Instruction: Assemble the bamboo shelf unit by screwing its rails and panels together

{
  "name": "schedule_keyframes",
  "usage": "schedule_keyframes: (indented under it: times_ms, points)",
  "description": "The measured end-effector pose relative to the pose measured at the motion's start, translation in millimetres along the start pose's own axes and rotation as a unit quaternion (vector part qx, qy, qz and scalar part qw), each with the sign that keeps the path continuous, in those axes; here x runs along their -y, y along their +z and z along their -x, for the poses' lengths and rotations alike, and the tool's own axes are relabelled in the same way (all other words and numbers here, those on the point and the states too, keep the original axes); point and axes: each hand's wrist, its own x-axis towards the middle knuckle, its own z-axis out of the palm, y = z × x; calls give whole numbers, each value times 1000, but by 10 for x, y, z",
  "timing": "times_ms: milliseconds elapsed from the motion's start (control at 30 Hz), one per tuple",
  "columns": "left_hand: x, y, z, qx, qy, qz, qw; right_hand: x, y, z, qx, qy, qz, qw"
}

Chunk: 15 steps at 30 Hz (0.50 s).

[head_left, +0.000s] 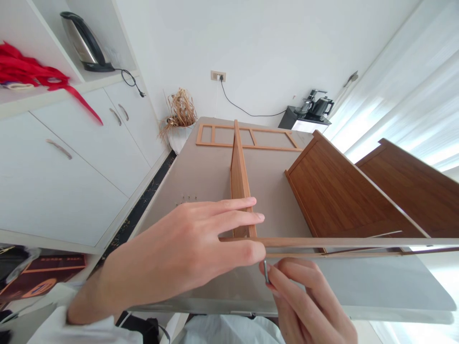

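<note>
My left hand [193, 239] reaches over a narrow upright wooden panel [239, 172], its fingers laid across the top edge and the thumb on the corner with a long wooden rail [340, 242]. Just below that corner, my right hand [308, 296] pinches a short metal rod [266, 271] between thumb and fingertips. The rod's upper end is close to the rail and my left thumb; I cannot tell whether it touches the wood. Its lower end is partly hidden by the fingers.
Two brown panels [344, 191] stand at the right. A slatted wooden frame [265, 137] lies at the far end of the grey table [201, 167], with several small screws [189, 197] left of the panel. White cabinets [79, 167] line the left.
</note>
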Motion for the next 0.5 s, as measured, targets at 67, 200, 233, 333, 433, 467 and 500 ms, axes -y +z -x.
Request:
schedule_keyframes:
  times_ms: [67, 200, 233, 333, 433, 467, 500]
  points:
    - [-8, 25, 5, -2, -9, -4, 1000, -9, -7, -2, 20, -4, -8, 1000]
    - [-5, 70, 24, 1, -16, -15, 1000, -7, 7, -6, 29, -12, -13, 999]
    - [-2, 75, 27, -2, -13, -15, 1000, -4, 11, -7, 31, -11, -11, 999]
    - [9, 82, 32, -9, -7, -15, 1000, 5, 14, -15, 41, -4, -5, 999]
    - [22, 92, 34, -15, -4, -19, 1000, 10, 15, -25, 42, -2, -4, 999]
    - [26, 96, 33, -18, -2, -21, 1000, 10, 17, -25, 39, -1, -2, 999]
    - [28, 99, 32, -21, -1, -22, 1000, 11, 20, -24, 36, 0, 1, 999]
